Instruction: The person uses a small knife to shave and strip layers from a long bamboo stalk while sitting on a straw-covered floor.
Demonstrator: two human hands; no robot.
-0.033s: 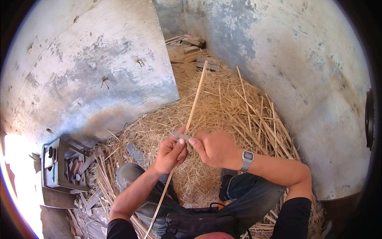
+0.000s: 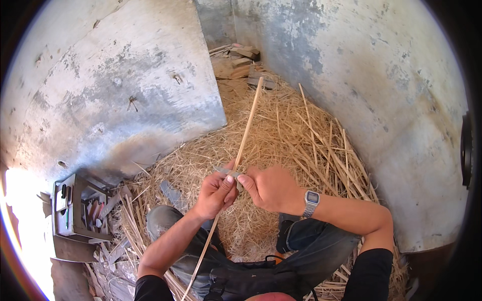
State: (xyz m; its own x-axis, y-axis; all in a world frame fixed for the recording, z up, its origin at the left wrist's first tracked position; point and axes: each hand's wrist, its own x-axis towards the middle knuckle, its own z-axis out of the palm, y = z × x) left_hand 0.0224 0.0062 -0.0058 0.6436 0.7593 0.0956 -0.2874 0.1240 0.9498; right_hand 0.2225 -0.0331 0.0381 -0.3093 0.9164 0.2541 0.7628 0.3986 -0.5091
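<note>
A long, pale wooden strip runs from my lap up and away to the far middle. My left hand is closed around it partway along, with the thumb on top. In my right hand, which wears a watch, is a knife; its short grey blade lies across the strip just beyond my left fingers. The right thumb presses at the blade's near end, close to the left thumb. My right fingers hide the knife's handle.
Straw-like shavings cover the floor around my crossed legs. More long strips lean along the right wall. A small wooden box with tools stands at the left, and wood pieces lie in the far corner.
</note>
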